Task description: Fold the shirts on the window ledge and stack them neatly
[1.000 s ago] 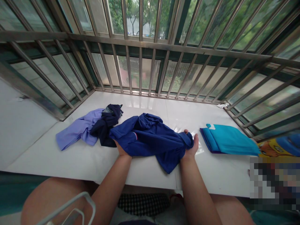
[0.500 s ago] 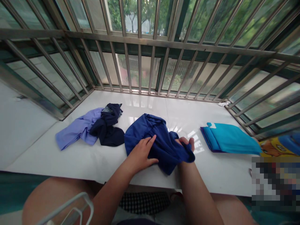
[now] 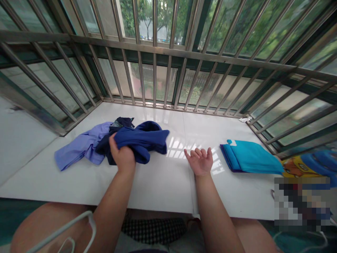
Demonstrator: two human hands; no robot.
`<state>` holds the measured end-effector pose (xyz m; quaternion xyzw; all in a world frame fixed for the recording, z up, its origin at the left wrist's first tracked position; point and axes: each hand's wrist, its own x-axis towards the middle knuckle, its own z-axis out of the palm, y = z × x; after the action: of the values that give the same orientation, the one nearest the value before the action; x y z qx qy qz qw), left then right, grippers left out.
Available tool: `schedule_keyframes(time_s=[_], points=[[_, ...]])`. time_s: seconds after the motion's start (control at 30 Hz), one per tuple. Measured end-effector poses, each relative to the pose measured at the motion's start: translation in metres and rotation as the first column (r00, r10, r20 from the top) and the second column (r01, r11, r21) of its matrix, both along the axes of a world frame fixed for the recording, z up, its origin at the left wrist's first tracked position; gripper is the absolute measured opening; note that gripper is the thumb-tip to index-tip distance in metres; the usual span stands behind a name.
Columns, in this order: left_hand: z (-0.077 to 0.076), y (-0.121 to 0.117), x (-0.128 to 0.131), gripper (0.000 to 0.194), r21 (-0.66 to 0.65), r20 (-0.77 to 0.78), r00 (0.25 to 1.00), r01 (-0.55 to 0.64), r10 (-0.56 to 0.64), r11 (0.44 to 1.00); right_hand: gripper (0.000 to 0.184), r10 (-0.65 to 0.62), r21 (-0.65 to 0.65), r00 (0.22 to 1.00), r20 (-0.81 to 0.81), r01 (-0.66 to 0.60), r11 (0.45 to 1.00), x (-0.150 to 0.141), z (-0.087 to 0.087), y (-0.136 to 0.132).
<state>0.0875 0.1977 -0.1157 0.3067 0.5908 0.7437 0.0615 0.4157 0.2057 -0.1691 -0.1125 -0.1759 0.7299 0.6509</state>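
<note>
My left hand (image 3: 121,155) grips a bunched royal-blue garment (image 3: 142,140) and holds it just above the white sill (image 3: 168,175), over the edge of a dark navy garment (image 3: 116,135). A lilac garment (image 3: 79,147) lies spread to the left of the navy one. My right hand (image 3: 200,161) rests on the sill, palm up, fingers loosely spread and holding nothing. A folded turquoise garment (image 3: 250,157) lies flat to the right of that hand.
Steel window bars (image 3: 168,52) fence the sill at the back and on both sides. A cartoon-printed cloth (image 3: 308,165) sits at the far right edge. A white wire hanger (image 3: 65,230) pokes up at the bottom left, above my knees.
My left hand gathered the royal-blue garment and carried it left toward the navy pile. My right hand let go of it and now lies open on the sill.
</note>
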Motion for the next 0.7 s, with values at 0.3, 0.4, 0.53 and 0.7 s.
schedule_keyframes(time_s=[0.3, 0.4, 0.53, 0.7], points=[[0.089, 0.011, -0.071, 0.024, 0.541, -0.295, 0.885, -0.155, 0.359, 0.827, 0.059, 0.049, 0.001, 0.997, 0.056, -0.049, 0.999, -0.002, -0.008, 0.003], [0.046, 0.024, -0.100, 0.046, 0.051, -0.643, 0.760, -0.084, 0.097, 0.995, 0.057, 0.061, 0.006, 0.996, 0.071, -0.061, 0.998, -0.002, -0.008, 0.004], [-0.023, 0.038, -0.130, 0.056, -0.638, -0.638, 0.598, -0.060, -0.484, 0.768, 0.059, 0.074, -0.007, 0.995, 0.065, -0.074, 0.997, -0.002, -0.009, 0.004], [-0.070, 0.015, -0.102, 0.055, -0.564, -0.718, 0.563, -0.127, -0.409, 0.816, 0.049, 0.058, -0.057, 0.994, 0.095, -0.053, 0.997, -0.003, -0.010, 0.006]])
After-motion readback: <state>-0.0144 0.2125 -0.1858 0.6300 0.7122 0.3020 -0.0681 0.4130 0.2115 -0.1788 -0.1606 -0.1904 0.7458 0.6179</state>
